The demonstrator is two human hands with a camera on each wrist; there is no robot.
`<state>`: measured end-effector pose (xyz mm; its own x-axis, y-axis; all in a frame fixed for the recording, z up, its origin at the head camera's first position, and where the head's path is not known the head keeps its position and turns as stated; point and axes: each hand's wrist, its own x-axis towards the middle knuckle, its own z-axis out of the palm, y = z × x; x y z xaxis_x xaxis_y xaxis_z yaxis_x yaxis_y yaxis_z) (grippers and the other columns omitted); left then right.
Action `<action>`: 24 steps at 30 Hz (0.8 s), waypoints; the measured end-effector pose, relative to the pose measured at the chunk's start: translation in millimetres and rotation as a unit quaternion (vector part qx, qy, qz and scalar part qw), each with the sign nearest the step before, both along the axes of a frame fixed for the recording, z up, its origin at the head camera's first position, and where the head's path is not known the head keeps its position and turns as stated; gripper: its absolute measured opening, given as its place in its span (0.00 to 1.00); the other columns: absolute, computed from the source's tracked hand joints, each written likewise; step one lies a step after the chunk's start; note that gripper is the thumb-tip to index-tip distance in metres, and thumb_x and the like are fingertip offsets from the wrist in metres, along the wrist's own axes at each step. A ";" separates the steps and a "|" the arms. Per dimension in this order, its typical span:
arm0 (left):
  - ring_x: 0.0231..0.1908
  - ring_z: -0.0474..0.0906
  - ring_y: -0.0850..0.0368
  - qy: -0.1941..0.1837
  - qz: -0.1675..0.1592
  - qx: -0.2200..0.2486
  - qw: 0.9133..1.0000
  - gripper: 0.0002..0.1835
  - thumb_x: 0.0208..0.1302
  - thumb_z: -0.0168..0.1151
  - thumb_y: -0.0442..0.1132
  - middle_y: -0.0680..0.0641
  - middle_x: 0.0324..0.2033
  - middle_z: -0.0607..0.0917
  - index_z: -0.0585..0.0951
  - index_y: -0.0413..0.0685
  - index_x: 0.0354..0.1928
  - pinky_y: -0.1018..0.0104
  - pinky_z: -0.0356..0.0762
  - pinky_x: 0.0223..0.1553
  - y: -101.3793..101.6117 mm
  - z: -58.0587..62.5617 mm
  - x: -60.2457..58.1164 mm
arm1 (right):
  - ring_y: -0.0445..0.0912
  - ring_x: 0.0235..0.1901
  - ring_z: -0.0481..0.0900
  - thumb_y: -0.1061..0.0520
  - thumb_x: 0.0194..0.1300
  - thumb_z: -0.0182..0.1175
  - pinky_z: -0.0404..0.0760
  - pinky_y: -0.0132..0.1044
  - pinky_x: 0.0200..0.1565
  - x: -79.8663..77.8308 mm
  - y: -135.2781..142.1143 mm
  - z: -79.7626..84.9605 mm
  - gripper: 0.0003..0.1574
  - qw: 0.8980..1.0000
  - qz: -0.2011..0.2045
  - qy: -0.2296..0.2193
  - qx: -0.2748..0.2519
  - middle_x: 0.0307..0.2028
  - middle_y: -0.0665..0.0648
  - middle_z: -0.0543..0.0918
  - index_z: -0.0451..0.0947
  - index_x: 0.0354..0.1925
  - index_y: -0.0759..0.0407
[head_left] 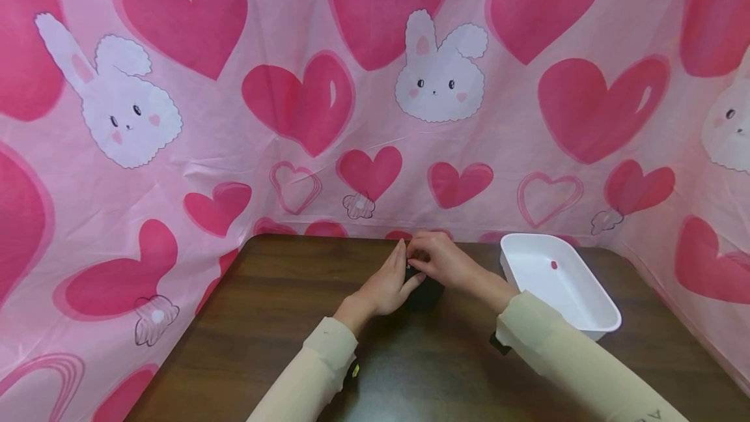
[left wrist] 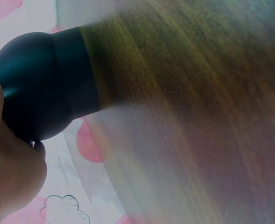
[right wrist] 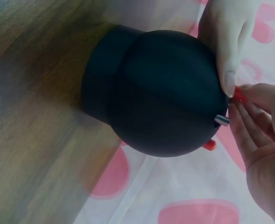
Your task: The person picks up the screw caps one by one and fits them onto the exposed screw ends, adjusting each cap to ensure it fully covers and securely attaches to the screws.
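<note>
A glossy black ball-shaped body (right wrist: 165,93) on a short cylindrical base (right wrist: 100,74) stands on the table between the hands. My left hand (head_left: 383,285) lies along its left side, fingers pointing away and thumb across its near side, holding it steady. With thumb and fingertips my right hand (head_left: 448,262) pinches a small red piece (right wrist: 239,93) at the top of the ball. A ridged metal stub (right wrist: 222,120) pokes out near there, and a red peg tip (right wrist: 210,144) shows at the ball's edge. The ball (left wrist: 34,88) fills the upper left in the left wrist view.
To the right stands a white rectangular tray (head_left: 609,325) with a small red piece (head_left: 554,265) inside. A dark wood-grain table (head_left: 281,298) carries everything, and a pink heart-and-rabbit cloth (head_left: 375,116) hangs behind its far edge and along the sides.
</note>
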<state>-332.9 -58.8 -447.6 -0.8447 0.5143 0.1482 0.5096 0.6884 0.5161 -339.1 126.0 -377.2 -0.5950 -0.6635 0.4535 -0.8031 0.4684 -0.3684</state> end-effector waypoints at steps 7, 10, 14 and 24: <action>0.81 0.39 0.49 -0.004 0.002 -0.003 1.000 0.48 0.78 0.44 0.62 0.40 0.82 0.39 0.37 0.37 0.81 0.53 0.49 0.78 -0.5 4.9 4.8 | 0.40 0.35 0.80 0.64 0.58 0.75 0.86 0.37 0.47 -1.8 0.5 -4.1 0.09 1.000 -0.008 0.009 0.029 0.34 0.47 0.84 0.89 0.38 0.55; 0.81 0.39 0.50 -0.001 0.005 -0.005 1.000 0.48 0.78 0.44 0.62 0.40 0.82 0.39 0.39 0.36 0.81 0.54 0.50 0.78 -0.1 6.0 5.3 | 0.41 0.35 0.80 0.64 0.58 0.75 0.86 0.39 0.47 -2.6 0.3 -4.7 0.08 0.999 -0.007 0.016 0.030 0.33 0.47 0.84 0.88 0.37 0.55; 0.80 0.40 0.49 0.003 0.005 -0.005 1.000 0.48 0.79 0.44 0.61 0.40 0.82 0.39 0.39 0.35 0.81 0.53 0.50 0.78 0.6 6.7 5.4 | 0.42 0.35 0.80 0.64 0.59 0.75 0.86 0.39 0.48 -2.7 0.5 -4.6 0.08 0.999 -0.007 0.015 0.032 0.34 0.48 0.84 0.88 0.38 0.55; 0.80 0.41 0.48 -0.001 0.006 -0.001 1.000 0.49 0.78 0.44 0.63 0.40 0.82 0.40 0.38 0.37 0.81 0.53 0.51 0.77 0.8 3.6 3.8 | 0.42 0.35 0.79 0.63 0.59 0.75 0.86 0.36 0.45 -1.1 7.6 -3.7 0.08 0.999 -0.009 0.001 0.037 0.34 0.48 0.83 0.87 0.38 0.56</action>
<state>-329.1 -58.1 -444.0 -0.8514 0.5041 0.1452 0.4999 0.6957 0.5159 -340.2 133.6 -380.9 -0.6060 -0.6848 0.4048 -0.7952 0.5081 -0.3309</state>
